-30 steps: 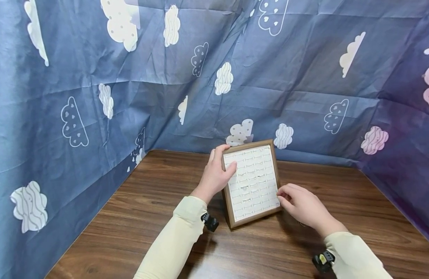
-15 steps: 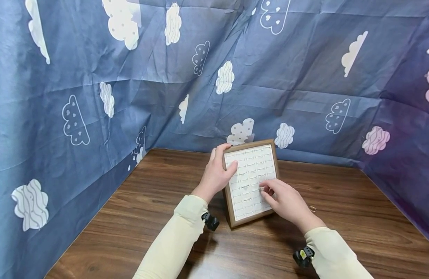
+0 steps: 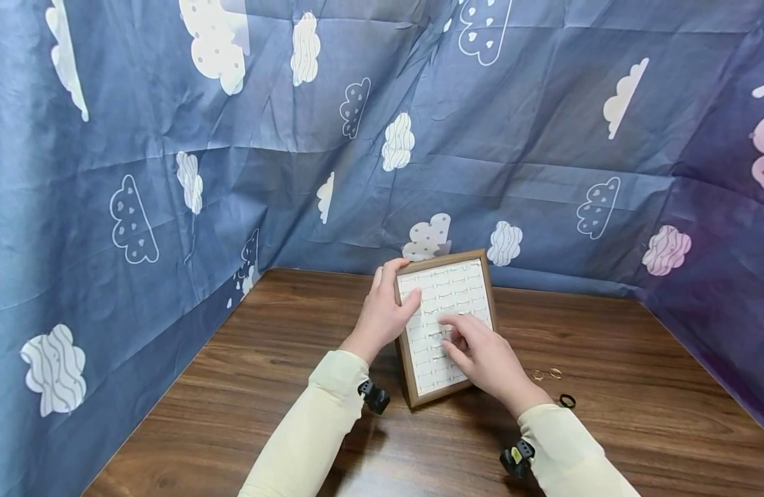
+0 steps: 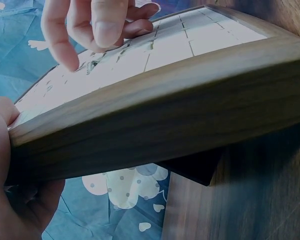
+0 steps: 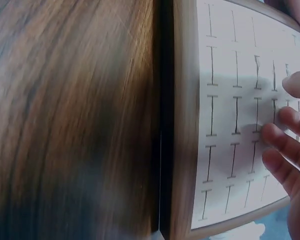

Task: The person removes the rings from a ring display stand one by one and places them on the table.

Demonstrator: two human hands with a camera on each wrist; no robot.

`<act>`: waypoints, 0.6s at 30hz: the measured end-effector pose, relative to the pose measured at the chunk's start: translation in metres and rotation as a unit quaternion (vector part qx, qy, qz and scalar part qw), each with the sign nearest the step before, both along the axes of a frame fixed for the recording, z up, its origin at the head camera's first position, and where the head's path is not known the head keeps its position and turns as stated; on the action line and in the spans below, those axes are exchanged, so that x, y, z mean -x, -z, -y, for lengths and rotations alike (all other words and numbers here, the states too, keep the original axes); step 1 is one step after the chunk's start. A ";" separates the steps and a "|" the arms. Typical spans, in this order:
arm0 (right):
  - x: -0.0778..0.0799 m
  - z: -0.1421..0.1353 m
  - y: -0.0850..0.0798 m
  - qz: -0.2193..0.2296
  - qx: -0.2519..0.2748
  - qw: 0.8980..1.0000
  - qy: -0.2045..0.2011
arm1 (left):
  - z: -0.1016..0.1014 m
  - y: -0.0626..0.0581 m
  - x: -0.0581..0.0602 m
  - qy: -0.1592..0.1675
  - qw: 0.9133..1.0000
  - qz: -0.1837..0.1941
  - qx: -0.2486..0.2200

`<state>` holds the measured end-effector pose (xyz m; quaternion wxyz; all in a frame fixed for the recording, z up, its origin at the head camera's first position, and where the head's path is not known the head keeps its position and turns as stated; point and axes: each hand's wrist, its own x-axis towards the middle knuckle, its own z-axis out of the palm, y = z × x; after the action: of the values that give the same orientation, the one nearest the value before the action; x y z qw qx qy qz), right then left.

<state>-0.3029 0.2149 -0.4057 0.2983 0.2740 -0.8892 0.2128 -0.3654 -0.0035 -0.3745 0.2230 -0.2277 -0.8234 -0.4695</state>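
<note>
A wood-framed ring display board [image 3: 451,376] leans upright on the table, its white face lined with slots. My left hand [image 3: 384,314] grips its upper left edge, thumb on the front and fingers behind. My right hand [image 3: 487,355] hovers at the middle of the face, thumb and forefinger apart. Between those fingertips, a small ring [image 4: 91,66] with a patterned front sits in a slot in the left wrist view. Another ring [image 3: 439,357] sits lower on the board. In the right wrist view the right fingers [image 5: 277,137] are loosely bent close over the slots.
Two gold rings, one [image 3: 537,375] beside the other [image 3: 555,373], and a black ring [image 3: 567,400] lie on the wooden table [image 3: 282,324] by the right wrist. A blue cloud-print cloth [image 3: 282,172] hangs around the back and sides. A dark support [image 4: 195,167] shows behind the frame.
My right hand has moved left from the board's lower right edge to the middle of its face, and the rings on the table have come into sight. My left hand keeps its grip.
</note>
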 end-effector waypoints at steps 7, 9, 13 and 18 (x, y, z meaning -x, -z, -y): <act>0.002 0.005 0.002 -0.011 -0.002 1.000 0.003 | 0.000 -0.001 0.000 0.001 1.000 0.002 -0.001; 0.002 0.007 0.001 -0.013 -0.003 1.000 0.002 | 0.000 -0.001 -0.001 0.001 1.000 0.002 -0.001; 0.001 0.010 0.001 -0.019 -0.002 1.000 0.002 | 0.000 -0.002 -0.002 -0.002 1.000 0.000 -0.001; 0.002 0.014 0.002 -0.021 0.000 1.000 0.007 | 0.000 -0.001 -0.002 -0.005 1.000 0.001 0.002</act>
<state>-0.3046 0.2013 -0.4073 0.3188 0.2722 -0.8845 0.2048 -0.3633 -0.0030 -0.3733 0.2239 -0.2240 -0.8256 -0.4670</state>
